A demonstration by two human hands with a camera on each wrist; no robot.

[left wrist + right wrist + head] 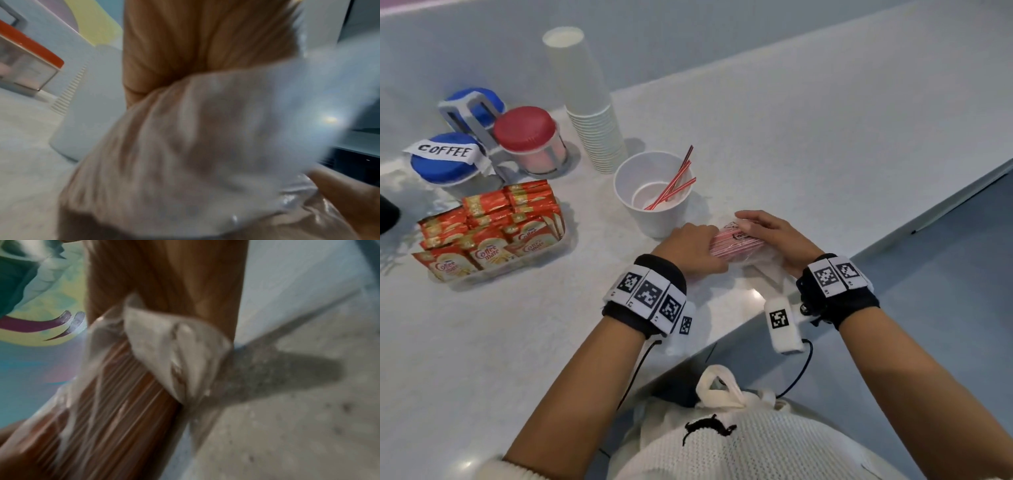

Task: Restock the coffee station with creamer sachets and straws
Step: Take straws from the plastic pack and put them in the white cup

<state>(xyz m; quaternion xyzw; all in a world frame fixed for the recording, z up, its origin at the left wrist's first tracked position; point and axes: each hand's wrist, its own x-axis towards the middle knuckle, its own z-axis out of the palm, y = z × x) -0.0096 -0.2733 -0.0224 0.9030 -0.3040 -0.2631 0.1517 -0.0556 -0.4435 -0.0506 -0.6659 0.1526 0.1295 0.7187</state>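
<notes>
A clear plastic packet of red-striped straws [736,241] lies on the white counter just in front of me, between both hands. My left hand [690,246] grips its near-left end and my right hand [774,233] holds its right end, fingers over the top. The right wrist view shows the straws [115,402] through crinkled plastic; the left wrist view shows only blurred wrapper [205,146]. A white paper cup [654,219] just beyond the packet holds three loose straws [674,186]. Red Coffee mate creamer sachets [493,236] fill a clear tray [517,265] at left.
A tall stack of paper cups [589,109] stands behind the straw cup. Jars with a red lid [525,128] and blue lids, one labelled COFFEE [443,152], stand at the far left. The counter edge [859,255] runs diagonally right of my hands.
</notes>
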